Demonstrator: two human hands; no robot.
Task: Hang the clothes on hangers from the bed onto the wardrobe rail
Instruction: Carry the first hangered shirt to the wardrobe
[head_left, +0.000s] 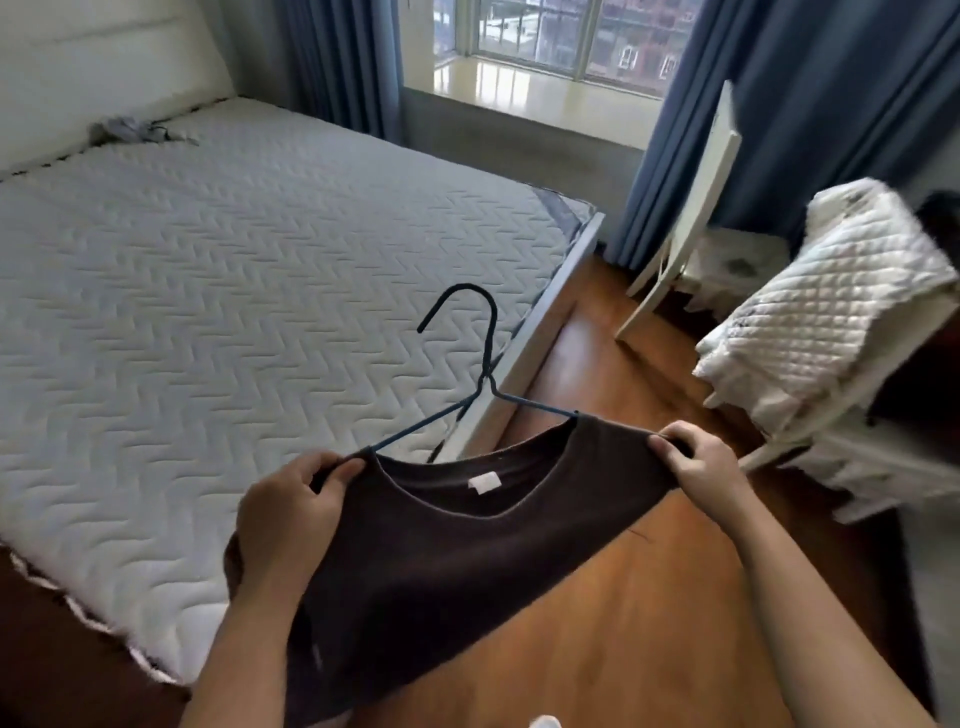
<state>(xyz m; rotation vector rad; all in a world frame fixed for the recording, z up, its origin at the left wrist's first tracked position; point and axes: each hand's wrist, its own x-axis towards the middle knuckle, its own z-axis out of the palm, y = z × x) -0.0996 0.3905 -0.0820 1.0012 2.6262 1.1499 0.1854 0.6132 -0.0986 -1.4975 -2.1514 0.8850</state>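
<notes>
A dark brown T-shirt (441, 561) hangs on a thin dark wire hanger (483, 353), held out in front of me beside the corner of the bed (208, 270). My left hand (291, 509) grips the shirt's left shoulder. My right hand (696, 462) grips its right shoulder. The hanger's hook points up and away from me, over the mattress edge. A small grey garment (132, 132) lies crumpled near the headboard. No wardrobe rail is in view.
A wooden floor (623, 623) runs along the right side of the bed. A chair draped with a white quilted cover (831, 322) stands at the right. A white folded frame (691, 208) leans by blue curtains (779, 104) under the window.
</notes>
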